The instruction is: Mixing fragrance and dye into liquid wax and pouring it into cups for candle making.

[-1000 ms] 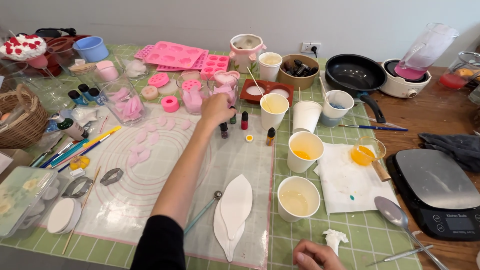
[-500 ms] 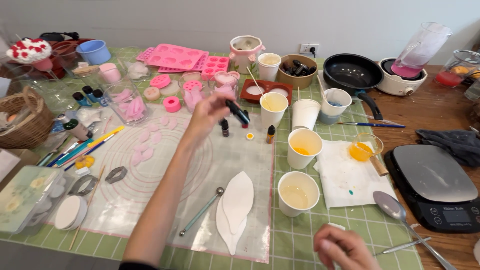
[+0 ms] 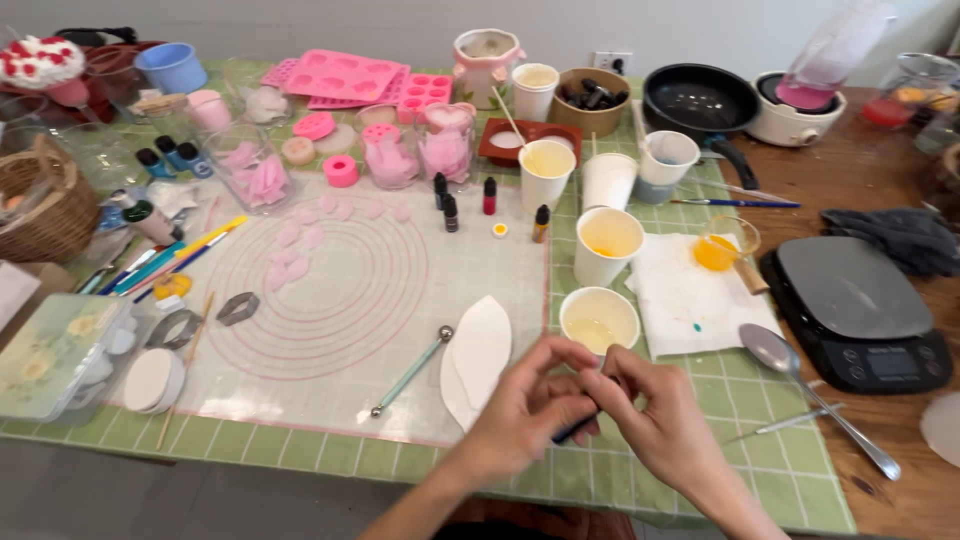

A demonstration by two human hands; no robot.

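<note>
Both hands meet at the near edge of the counter (image 3: 700, 460), the left hand (image 3: 525, 410) and right hand (image 3: 660, 420) with fingers clamped together on a small dark bottle (image 3: 577, 428), mostly hidden between them; only its dark lower end shows. Just beyond the hands stands a paper cup of pale liquid (image 3: 598, 320), and to its left lies a white leaf-shaped mould (image 3: 478, 355) beside a ball-ended modelling tool (image 3: 410, 370) on the translucent silicone mat (image 3: 330, 290). Farther off, a row of small dropper bottles (image 3: 450, 200) stands near the middle. To the right, a metal spoon (image 3: 810, 385) lies near a black kitchen scale (image 3: 860, 310). Pink silicone moulds (image 3: 345, 75) sit at the far side.
</note>
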